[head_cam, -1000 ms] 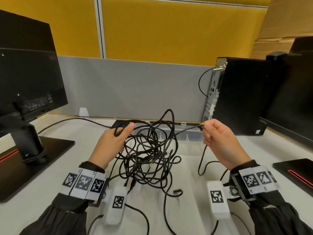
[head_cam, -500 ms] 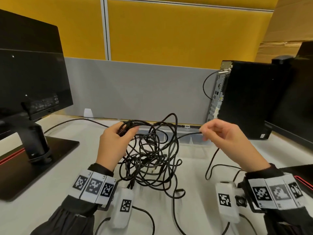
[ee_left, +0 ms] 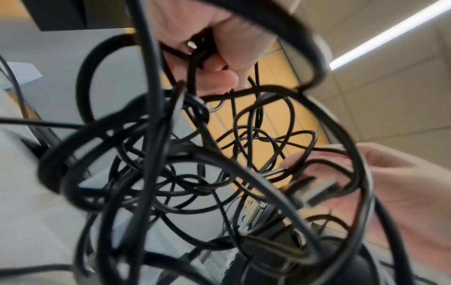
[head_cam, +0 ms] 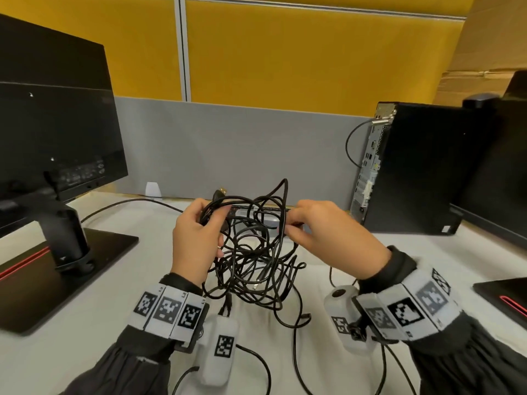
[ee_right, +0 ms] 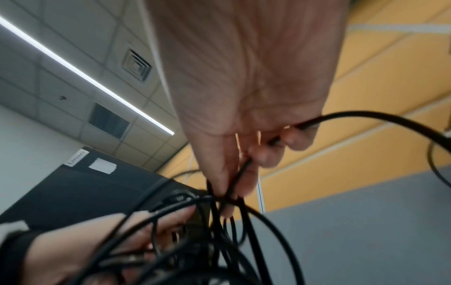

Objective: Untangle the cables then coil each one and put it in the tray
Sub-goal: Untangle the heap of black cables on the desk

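A tangle of black cables (head_cam: 253, 258) hangs between my hands above the white table (head_cam: 85, 323). My left hand (head_cam: 196, 238) grips several strands at the tangle's upper left; a plug with a gold tip (head_cam: 221, 192) sticks up above its fingers. My right hand (head_cam: 316, 226) pinches a strand at the upper right, close to the tangle. In the left wrist view the cables (ee_left: 195, 164) fill the frame, with curled fingers (ee_left: 219, 57) around strands. In the right wrist view the fingers (ee_right: 231, 173) pinch thin black cables (ee_right: 219, 221). The clear tray (head_cam: 271, 222) lies behind the tangle, mostly hidden.
A monitor on a black stand (head_cam: 57, 155) is at the left. A black computer tower (head_cam: 413, 169) stands at the right, with another dark monitor (head_cam: 502, 178) beyond it. A grey partition (head_cam: 242, 149) closes the back. Loose cable ends (head_cam: 296, 349) trail toward the front edge.
My right hand has moved left, in toward the tangle, and now pinches a strand beside it. The left hand has risen slightly with its bundle; a plug now shows above it.
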`<state>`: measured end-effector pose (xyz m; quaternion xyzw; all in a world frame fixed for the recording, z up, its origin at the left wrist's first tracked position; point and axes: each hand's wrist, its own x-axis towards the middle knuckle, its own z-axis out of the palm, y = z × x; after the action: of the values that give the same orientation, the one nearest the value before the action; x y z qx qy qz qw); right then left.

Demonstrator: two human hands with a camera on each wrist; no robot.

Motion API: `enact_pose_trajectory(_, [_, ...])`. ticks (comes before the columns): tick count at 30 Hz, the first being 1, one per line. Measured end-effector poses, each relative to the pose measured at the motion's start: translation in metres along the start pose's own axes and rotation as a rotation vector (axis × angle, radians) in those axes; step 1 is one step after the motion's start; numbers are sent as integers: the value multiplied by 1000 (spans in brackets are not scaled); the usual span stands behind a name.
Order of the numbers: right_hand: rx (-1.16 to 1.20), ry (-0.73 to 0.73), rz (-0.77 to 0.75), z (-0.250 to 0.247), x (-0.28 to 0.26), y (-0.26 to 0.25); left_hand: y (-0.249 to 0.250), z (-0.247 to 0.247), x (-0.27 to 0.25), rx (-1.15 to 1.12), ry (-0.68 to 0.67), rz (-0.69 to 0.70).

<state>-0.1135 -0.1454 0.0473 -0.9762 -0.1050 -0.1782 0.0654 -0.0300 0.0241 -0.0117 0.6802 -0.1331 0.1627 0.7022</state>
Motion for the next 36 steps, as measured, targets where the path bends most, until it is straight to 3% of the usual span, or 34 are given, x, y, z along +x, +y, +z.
enact_pose_trajectory(7, [-138, -289, 56, 18, 8, -1, 3, 1, 0, -111, -68, -71])
enact_pose_trajectory(10, [15, -219, 46, 22, 3, 9, 8, -5, 2, -171, -177, -155])
enact_pose_trajectory(15, [293, -104, 161, 34, -5, 31, 12, -12, 4, -252, -331, -232])
enact_pose_trajectory(20, [282, -86, 203, 46, -10, 46, 8, -7, 3, -267, -321, -298])
enact_pose_trajectory(25, [330, -56, 225, 49, -17, 53, 0, -10, 6, 82, -363, -328])
enact_pose_trajectory(36, [358, 31, 189, 47, -27, 58, -3, -21, 10, -72, -506, -368])
